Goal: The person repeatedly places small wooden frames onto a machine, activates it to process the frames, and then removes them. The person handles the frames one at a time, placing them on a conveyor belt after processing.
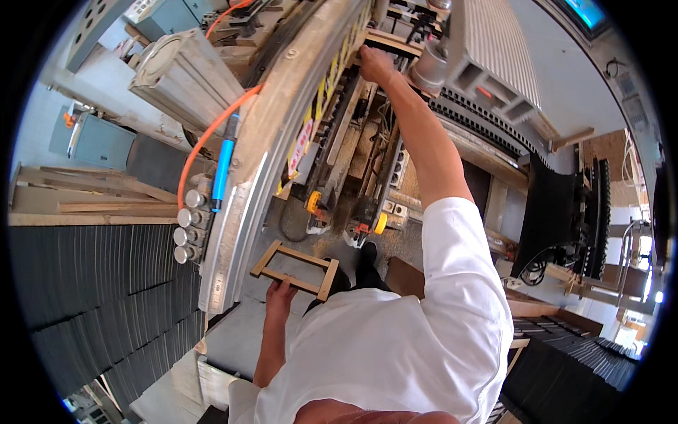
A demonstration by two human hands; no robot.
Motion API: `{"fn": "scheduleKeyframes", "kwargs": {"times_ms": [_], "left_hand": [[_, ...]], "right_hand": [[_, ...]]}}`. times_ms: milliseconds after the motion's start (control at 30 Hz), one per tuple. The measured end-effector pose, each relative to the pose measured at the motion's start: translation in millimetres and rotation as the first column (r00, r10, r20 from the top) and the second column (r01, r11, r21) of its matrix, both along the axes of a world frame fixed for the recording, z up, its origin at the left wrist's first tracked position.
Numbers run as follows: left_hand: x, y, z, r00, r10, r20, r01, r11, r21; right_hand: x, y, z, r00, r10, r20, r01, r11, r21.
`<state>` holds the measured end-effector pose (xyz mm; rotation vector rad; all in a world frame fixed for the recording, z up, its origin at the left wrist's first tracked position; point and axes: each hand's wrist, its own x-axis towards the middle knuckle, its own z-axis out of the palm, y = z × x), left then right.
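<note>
holding small wooden frame low at side, left hand curled shut round its near rail, so frame hangs flat, clear of machine. right hand stretched far up into machine bed, fingers closed on wooden piece by metal cylinder; looks like bracing or seating it. orange hose loops over long rail.
</note>
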<state>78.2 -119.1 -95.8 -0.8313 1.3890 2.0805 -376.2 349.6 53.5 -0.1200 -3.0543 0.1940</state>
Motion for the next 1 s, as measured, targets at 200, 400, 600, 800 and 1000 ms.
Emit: {"fn": "scheduleKeyframes", "kwargs": {"times_ms": [200,400,600,800,1000], "left_hand": [[-0.4,4.0,4.6,1.0,-0.005,0.018,0.007,0.997,-0.077],[9.7,-0.1,-8.4,0.998,-0.004,0.059,0.01,0.995,-0.103],[4.7,-3.0,-15.8,0.998,0.013,0.066,-0.007,0.996,-0.093],[-1.0,-5.5,-20.9,0.997,-0.062,0.034,0.066,0.989,-0.134],[-8.7,-5.2,-29.3,0.982,-0.182,0.045,0.187,0.961,-0.206]], "right_hand": [[18.9,7.4,-21.8,0.983,0.075,-0.167,-0.048,0.985,0.164],[41.7,27.5,0.1,0.994,0.098,-0.051,-0.081,0.96,0.269],[32.9,34.4,3.4,0.995,0.097,-0.029,-0.087,0.966,0.244],[26.6,30.6,4.4,0.997,0.065,0.042,-0.075,0.947,0.311],[26.6,28.9,0.7,0.996,0.065,-0.056,-0.048,0.964,0.262]]}}
